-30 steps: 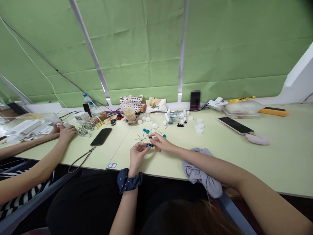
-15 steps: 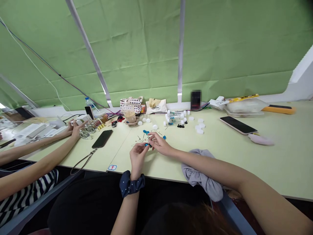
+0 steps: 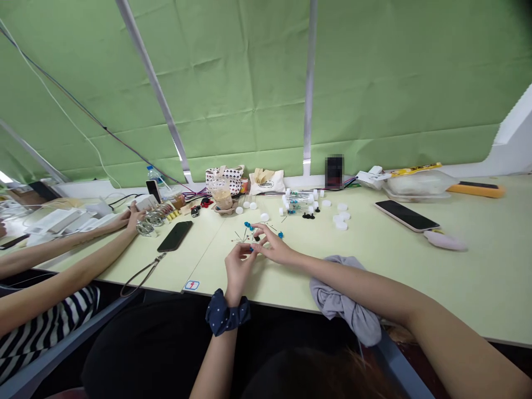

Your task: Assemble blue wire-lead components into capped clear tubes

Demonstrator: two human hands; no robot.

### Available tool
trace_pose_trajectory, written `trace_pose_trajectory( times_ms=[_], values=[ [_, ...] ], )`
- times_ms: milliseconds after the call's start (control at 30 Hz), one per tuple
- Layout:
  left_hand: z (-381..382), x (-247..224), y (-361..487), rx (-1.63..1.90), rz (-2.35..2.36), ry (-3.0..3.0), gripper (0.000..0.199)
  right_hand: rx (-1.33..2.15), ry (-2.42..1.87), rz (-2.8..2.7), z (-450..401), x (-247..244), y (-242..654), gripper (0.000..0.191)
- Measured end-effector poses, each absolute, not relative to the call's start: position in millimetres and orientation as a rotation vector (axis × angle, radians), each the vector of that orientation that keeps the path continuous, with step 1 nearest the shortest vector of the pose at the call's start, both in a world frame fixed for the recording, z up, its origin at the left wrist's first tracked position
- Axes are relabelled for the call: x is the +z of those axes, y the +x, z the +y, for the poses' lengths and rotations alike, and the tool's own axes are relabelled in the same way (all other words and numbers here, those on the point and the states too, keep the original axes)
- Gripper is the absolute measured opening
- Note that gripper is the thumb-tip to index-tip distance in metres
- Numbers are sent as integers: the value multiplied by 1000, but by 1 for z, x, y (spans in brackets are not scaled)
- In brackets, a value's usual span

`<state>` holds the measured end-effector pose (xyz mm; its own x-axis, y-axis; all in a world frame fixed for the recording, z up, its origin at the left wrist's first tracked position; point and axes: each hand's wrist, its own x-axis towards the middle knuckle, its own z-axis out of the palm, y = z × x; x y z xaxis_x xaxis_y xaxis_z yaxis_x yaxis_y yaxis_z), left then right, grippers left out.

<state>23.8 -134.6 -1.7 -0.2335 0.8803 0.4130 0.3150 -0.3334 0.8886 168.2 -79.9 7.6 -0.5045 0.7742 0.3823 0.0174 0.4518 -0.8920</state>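
Note:
Both hands meet just above the front middle of the table. My left hand (image 3: 238, 267) is closed in a pinch on a small blue piece (image 3: 251, 247), mostly covered by the fingertips. Against it, my right hand (image 3: 274, 246) curls its thumb and fingers around a small black piece (image 3: 256, 238), its thumb touching the left fingertips. Beyond the hands lie loose blue pieces (image 3: 248, 225) and thin pins or sticks (image 3: 241, 237). Another blue piece (image 3: 280, 235) rests beside the right fingers. What the blue and black parts are exactly is too small to tell.
Clear tubes with white caps (image 3: 299, 198), black stoppers (image 3: 308, 215) and round white caps (image 3: 341, 217) lie behind. A cup (image 3: 221, 197) stands back left. Phones (image 3: 175, 236) flank the work area. At left, another person's hands (image 3: 133, 215) handle a white box.
The black piece now shows farther forward, apart from the blue piece between my hands. My left hand has shifted slightly right. The view has moved a little.

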Motion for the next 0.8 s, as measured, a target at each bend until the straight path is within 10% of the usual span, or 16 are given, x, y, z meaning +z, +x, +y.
trace_pose_trajectory(
  times_ms=[467,800],
  values=[
    [-68,39,83,1219,1396,2380,20,1396,-1010,-1298,-45,39,227,32],
    [34,12,87,821,2412,2081,55,1432,-1101,-1162,-4,28,299,49]
  ],
)
